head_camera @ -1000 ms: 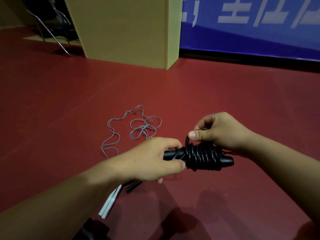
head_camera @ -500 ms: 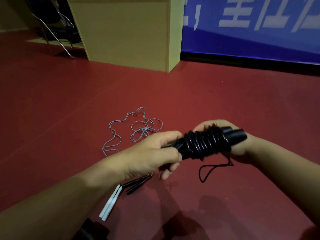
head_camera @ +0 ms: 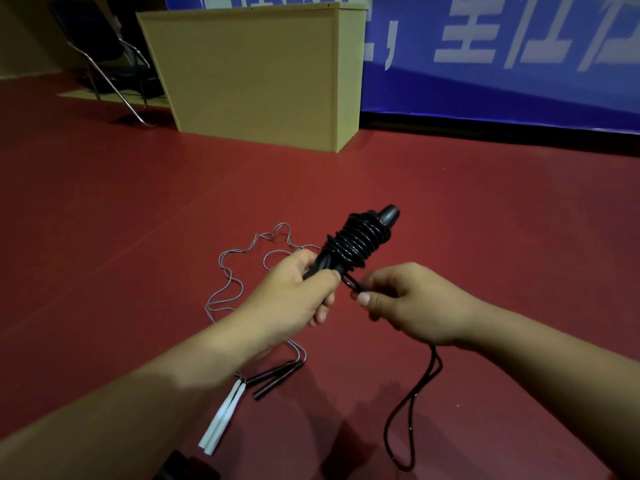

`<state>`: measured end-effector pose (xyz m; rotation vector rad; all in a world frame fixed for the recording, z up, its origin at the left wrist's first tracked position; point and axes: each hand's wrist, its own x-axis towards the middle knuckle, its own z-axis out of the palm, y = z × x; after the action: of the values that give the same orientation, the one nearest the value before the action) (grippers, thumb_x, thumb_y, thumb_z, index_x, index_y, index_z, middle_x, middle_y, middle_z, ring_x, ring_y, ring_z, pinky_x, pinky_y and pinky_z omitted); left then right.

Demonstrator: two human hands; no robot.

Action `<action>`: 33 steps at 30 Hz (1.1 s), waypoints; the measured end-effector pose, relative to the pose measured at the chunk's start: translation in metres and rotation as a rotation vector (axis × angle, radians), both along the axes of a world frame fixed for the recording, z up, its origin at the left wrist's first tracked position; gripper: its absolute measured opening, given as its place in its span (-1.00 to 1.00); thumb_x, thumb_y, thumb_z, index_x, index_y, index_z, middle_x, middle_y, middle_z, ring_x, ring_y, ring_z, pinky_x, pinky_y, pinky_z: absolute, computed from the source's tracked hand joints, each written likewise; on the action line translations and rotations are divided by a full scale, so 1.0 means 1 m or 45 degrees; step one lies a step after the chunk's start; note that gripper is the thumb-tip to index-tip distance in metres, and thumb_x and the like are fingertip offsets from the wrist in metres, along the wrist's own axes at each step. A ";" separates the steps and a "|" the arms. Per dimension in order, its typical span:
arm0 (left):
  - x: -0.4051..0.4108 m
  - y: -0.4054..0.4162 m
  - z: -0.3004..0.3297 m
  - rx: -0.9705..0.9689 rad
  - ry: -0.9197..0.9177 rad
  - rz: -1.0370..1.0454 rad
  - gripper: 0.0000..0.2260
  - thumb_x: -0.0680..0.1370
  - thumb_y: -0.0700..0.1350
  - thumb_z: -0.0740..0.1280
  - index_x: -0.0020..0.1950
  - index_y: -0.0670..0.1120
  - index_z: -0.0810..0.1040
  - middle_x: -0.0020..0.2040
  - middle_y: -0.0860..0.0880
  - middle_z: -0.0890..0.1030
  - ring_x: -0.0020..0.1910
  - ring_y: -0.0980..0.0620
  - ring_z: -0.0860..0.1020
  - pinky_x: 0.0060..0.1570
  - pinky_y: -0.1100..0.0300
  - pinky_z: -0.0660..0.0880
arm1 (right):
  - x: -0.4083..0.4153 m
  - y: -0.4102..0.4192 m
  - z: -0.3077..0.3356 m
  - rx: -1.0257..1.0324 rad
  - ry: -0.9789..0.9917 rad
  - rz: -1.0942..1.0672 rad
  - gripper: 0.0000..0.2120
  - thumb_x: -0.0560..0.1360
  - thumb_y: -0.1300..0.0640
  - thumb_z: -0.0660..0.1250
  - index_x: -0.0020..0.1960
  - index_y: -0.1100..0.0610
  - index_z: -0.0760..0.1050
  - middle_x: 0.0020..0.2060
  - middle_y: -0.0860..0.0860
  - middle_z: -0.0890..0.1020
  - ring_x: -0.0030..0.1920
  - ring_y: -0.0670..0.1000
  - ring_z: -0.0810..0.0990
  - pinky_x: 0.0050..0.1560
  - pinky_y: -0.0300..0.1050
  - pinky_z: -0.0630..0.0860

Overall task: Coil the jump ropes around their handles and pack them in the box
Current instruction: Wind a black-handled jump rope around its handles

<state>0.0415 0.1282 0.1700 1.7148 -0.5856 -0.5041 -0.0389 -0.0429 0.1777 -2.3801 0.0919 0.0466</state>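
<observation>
Two hands are working on a black jump rope (head_camera: 356,242) up in the air over the red floor (head_camera: 485,220). The left hand (head_camera: 294,299) is gripping the lower end of the handles, fingers curled right around them, and the bundle is tilting up and away to the right with the rope coiled tight around its middle. The right hand (head_camera: 412,303) is pinching the loose bit of rope just beside the bottom of the coil, and the leftover tail is hanging below the wrist in a long loop (head_camera: 412,410). A second rope, the thin grey one (head_camera: 228,289), is lying loose on the floor behind the left hand, with its white and black handles (head_camera: 225,414) sitting side by side near the left forearm. A tan cabinet (head_camera: 256,74) is standing at the back against a blue banner (head_camera: 502,46), chair (head_camera: 104,53) to its left.
</observation>
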 end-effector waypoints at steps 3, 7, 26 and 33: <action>0.005 0.001 -0.004 0.065 -0.087 0.074 -0.91 0.51 -0.14 0.29 -0.07 -0.14 0.41 -0.41 0.03 0.52 -0.48 0.04 0.46 -0.43 0.17 0.40 | -0.002 0.004 0.001 -0.004 0.038 0.008 -0.85 0.58 0.10 0.28 0.03 0.11 0.60 -0.33 -0.07 0.62 -0.50 -0.29 0.47 -0.41 -0.47 0.34; 0.009 0.002 -0.007 0.165 -0.135 0.132 -0.81 0.41 -0.02 0.30 -0.08 -0.09 0.43 -0.39 -0.05 0.56 -0.44 -0.01 0.50 -0.35 0.06 0.44 | -0.005 0.008 0.004 0.022 0.078 -0.045 -0.83 0.58 0.06 0.27 -0.01 0.11 0.60 -0.35 -0.07 0.62 -0.49 -0.20 0.48 -0.39 -0.31 0.45; 0.013 0.013 -0.014 0.601 -0.598 0.162 -0.91 0.46 -0.07 0.39 -0.09 0.00 0.52 -0.43 0.05 0.47 -0.46 0.09 0.38 -0.45 0.28 0.28 | -0.017 0.023 0.017 0.280 0.068 -0.080 -0.73 0.58 0.02 0.27 -0.16 0.20 0.54 -0.42 -0.05 0.53 -0.44 -0.07 0.45 -0.38 -0.15 0.43; -0.003 0.012 -0.010 0.591 -0.800 -0.157 -0.91 0.43 -0.05 0.39 -0.13 0.06 0.50 -0.42 0.05 0.49 -0.46 0.10 0.39 -0.43 0.24 0.31 | -0.013 0.012 0.018 -0.156 -0.118 -0.177 -0.79 0.56 -0.01 0.27 -0.13 0.05 0.62 -0.25 -0.03 0.69 -0.21 -0.05 0.63 -0.13 -0.10 0.55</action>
<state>0.0382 0.1398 0.1601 2.3083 -1.0893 -0.1775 -0.0518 -0.0311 0.1952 -2.4877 0.2216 -0.1386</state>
